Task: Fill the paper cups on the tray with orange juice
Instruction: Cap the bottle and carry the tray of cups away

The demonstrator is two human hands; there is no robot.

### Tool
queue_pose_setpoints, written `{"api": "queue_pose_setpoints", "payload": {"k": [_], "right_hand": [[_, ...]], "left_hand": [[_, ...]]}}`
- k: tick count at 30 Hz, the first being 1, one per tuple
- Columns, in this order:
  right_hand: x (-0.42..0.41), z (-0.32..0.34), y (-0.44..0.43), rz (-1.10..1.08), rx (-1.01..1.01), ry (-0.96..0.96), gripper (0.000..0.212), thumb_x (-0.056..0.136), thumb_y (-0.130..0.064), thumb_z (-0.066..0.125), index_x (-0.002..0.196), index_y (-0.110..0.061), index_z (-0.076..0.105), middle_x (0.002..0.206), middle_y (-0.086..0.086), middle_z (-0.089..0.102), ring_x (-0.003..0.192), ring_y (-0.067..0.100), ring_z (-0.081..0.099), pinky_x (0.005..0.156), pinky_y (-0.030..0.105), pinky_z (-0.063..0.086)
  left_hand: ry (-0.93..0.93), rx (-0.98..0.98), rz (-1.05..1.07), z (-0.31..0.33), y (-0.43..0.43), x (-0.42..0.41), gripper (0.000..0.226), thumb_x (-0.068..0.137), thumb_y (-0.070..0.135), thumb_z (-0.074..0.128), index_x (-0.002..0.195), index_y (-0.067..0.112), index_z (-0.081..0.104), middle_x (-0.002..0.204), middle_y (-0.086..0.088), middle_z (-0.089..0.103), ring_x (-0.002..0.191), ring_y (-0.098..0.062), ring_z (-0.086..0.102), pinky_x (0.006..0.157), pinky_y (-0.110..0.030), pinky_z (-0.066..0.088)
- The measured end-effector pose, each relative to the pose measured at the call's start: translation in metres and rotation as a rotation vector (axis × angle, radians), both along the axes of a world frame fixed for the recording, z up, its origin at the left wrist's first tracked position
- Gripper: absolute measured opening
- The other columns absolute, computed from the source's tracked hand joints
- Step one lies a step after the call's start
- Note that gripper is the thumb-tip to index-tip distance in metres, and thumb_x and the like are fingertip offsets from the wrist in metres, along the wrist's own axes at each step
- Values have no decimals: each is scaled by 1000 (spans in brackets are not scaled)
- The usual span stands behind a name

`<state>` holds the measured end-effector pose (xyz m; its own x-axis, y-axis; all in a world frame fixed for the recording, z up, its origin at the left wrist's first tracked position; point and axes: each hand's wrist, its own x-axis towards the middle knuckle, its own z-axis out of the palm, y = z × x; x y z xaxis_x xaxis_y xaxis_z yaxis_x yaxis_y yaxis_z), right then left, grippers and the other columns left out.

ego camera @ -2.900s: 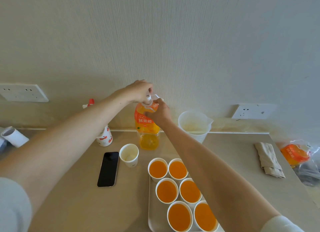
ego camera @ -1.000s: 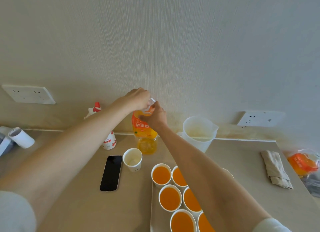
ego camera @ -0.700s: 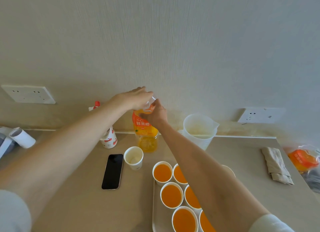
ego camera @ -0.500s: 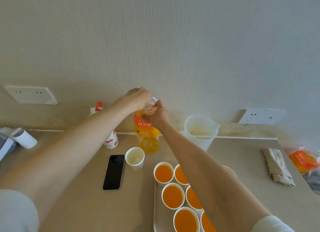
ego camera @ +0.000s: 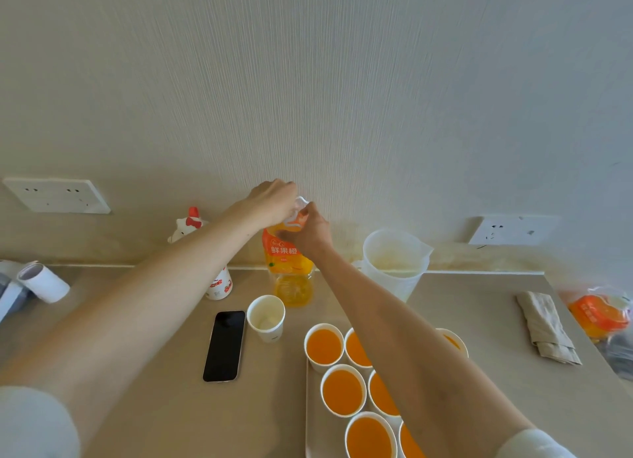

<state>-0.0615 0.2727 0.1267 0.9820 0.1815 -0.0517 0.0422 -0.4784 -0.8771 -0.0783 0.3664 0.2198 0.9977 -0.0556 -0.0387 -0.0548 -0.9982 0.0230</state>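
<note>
Little has shifted in the last half second; both hands stay at the top of the clear plastic orange-juice bottle (ego camera: pixel 291 272), which stands upright, long axis vertical, cap up, at the far middle of the beige surface (ego camera: pixel 267 406) by the wall; left hand (ego camera: pixel 274 202) curls its grip over the white cap; right hand (ego camera: pixel 310 233) is clamped on the neck; yellow-orange liquid shows below the label; white paper cups (ego camera: pixel 342 391) on the pale tray (ego camera: pixel 313 430), near right, hold juice almost to the rim; a lone white paper cup (ego camera: pixel 266 317) left of the tray looks empty.
</note>
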Motion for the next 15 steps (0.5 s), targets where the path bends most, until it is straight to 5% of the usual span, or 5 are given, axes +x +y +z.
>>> {"api": "queue_pose_setpoints", "payload": {"k": [6, 15], "right_hand": [[3, 0, 0, -9, 6, 27, 55, 74, -29, 83, 110, -19, 43, 115, 8, 59, 97, 23, 58, 81, 40, 55], [1, -1, 1, -11, 5, 4, 58, 73, -32, 84, 113, -16, 45, 114, 7, 61, 98, 24, 60, 82, 40, 56]], "left_hand": [[22, 67, -14, 3, -7, 1, 18, 99, 13, 49, 112, 1, 52, 85, -8, 49, 77, -22, 51, 58, -27, 34], [-31, -7, -39, -4, 5, 0, 19, 100, 21, 47, 106, 4, 53, 89, -9, 52, 77, -24, 53, 59, -30, 37]]}}
